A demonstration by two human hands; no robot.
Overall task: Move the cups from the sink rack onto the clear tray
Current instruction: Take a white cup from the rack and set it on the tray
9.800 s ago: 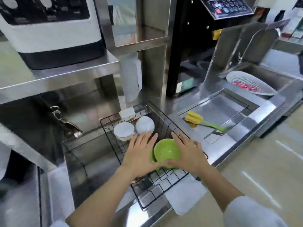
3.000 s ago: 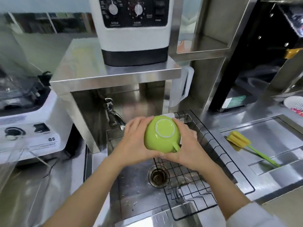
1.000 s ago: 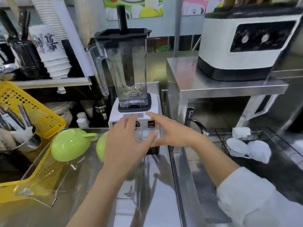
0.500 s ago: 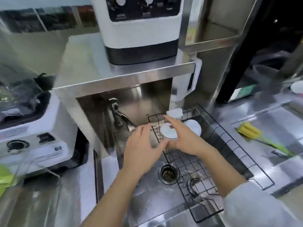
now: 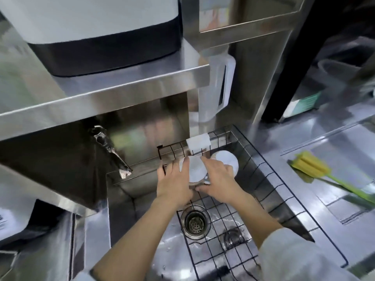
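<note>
At frame centre, two cups sat side by side in the wire rack over the sink; the drain lay below, a brush at right.

Two white ceramic cups sit upside down, side by side at the far end of a black wire sink rack. The left cup is cradled between two hands; the right cup sits just beside it
</note>
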